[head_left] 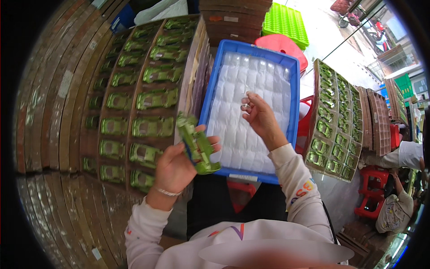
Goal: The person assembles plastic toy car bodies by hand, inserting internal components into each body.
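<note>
Bright daylight washes over the pale floor (321, 40), with red plastic stools (375, 172) off to the right.

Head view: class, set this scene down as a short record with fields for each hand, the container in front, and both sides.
Left hand: holding a green toy car body
Right hand: over the crate; any small item in its fingertips is unclear
Front: blue crate with rows of white padded contents
Left side: divided tray of similar bodies
Right side: another tray of green parts
</note>
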Demonstrator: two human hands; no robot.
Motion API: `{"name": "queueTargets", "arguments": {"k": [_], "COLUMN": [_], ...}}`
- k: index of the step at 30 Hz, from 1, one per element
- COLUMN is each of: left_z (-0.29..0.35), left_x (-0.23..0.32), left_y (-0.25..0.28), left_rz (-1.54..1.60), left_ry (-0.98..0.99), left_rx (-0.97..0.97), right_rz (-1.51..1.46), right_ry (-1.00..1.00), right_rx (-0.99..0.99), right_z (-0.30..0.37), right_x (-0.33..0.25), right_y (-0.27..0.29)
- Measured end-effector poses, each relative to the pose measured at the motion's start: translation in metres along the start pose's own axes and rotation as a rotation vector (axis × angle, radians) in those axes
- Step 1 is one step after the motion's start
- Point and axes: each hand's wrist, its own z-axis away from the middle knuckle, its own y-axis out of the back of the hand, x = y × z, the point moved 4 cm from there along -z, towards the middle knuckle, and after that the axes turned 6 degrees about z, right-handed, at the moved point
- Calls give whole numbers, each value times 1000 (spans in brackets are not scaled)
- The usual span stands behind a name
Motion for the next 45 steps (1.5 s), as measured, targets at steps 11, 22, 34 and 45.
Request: {"name": "queueTargets", "arguments": {"k": [11, 22, 34, 45], "left_z": [-10, -6, -3, -3], "left_x": [-74, -121, -123, -127], "left_y": [7, -4, -5, -10], "left_rz": [-145, -145, -58, 26], "left_ry": [-185, -74, -19, -57], "left_rx": [127, 57, -13, 98], "right_rz": [966, 612, 971, 1348], "right_ry": [391, 123, 505, 728], "right_rx": [-104, 23, 65, -23], "right_z": [158, 211, 240, 283], "right_x": [-20, 0, -14, -24], "right_y": [-76, -39, -62, -95]}}
